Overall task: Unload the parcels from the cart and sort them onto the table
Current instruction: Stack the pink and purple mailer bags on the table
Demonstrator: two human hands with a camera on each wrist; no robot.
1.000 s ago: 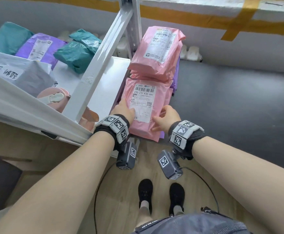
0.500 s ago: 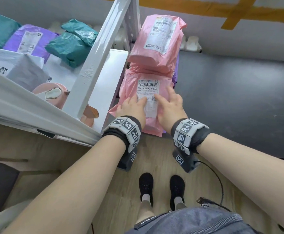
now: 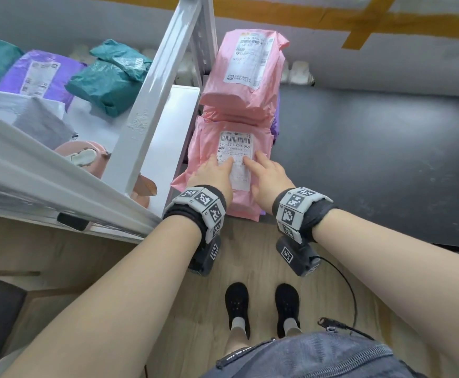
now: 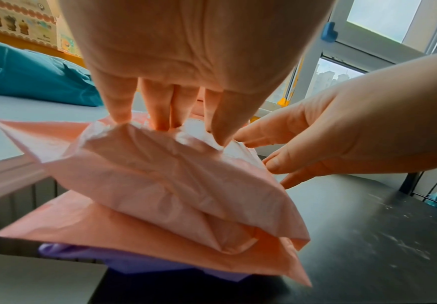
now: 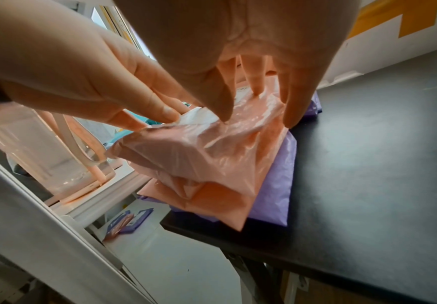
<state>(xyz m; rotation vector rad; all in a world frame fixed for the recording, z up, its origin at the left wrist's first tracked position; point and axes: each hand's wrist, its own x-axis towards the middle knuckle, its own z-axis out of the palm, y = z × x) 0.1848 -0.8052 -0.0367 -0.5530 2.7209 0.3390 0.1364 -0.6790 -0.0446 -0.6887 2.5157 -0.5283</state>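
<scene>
A pink parcel (image 3: 233,165) with its white label (image 3: 235,156) face up sits on a stack at the near left corner of the black table (image 3: 373,165), pressed flat by both hands. Left hand (image 3: 214,174) and right hand (image 3: 270,175) lie side by side on top, fingers straight & spread, tips on the label and wrapper; neither grips anything, nothing pinched or lifted. Under it: another pink parcel (image 4: 139,244), then a purple parcel (image 5: 279,181) at the bottom. A second pink parcel pile (image 3: 246,77) stands just beyond, toward the wall.

Judged step: this parcel is being set down & smoothed onto its colour pile – placing, not picking. Next move prob. calls for lifting both hands clear w/o dragging the slippery wrapper, then turning left to the cart (image 3: 151,110) for another.

The cart, white metal frame w/ shelves, stands touching or just beside the table's left edge; teal parcels (image 3: 108,77), a purple one (image 3: 37,75) and a grey-white one (image 3: 42,124) remain on it, so the job looks partly done. Table top matte black, a bit dusty. Pale wood floor, grey wall w/ yellow tape (image 3: 359,20), windows at the far side in the wrist views
</scene>
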